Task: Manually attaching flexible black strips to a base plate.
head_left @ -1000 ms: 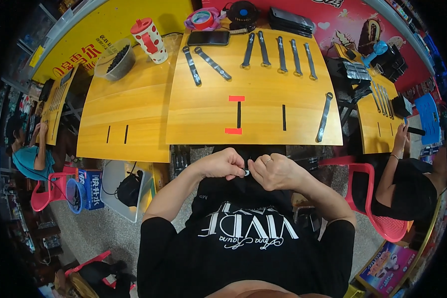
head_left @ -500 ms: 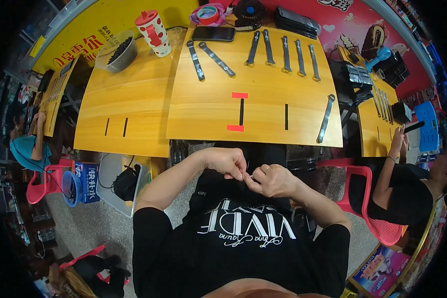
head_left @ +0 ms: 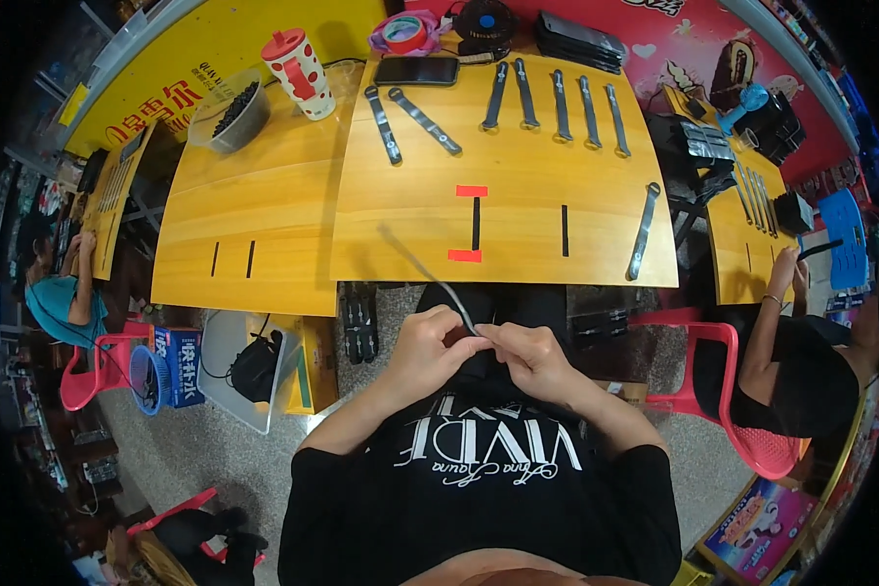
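Observation:
A thin dark grey strap point(head_left: 449, 291) is pinched between my two hands just in front of the table edge. Its blurred loose end reaches up and left over the tabletop. My left hand point(head_left: 428, 347) has its thumb and fingers closed on the strap's near end. Close against it, my right hand point(head_left: 529, 354) pinches the same end with thumb and forefinger. The tip between the fingers is hidden. On the wooden table point(head_left: 400, 210) lie similar straps with ring-like ends: two at the far left point(head_left: 425, 122), several along the back point(head_left: 562, 105), one at the right edge point(head_left: 645, 231).
Red tape pieces point(head_left: 465, 256) and black strips mark the tabletop. Further back are a phone point(head_left: 417, 70), a tape roll point(head_left: 404, 33), a small fan point(head_left: 485, 24) and black pouches point(head_left: 581, 44). Left stand a spotted cup point(head_left: 301, 78) and a bowl point(head_left: 232, 122). Other people sit at both sides.
The strap now sticks out from my hands over the table edge; before, it could hardly be seen. My hands have turned and drawn closer together.

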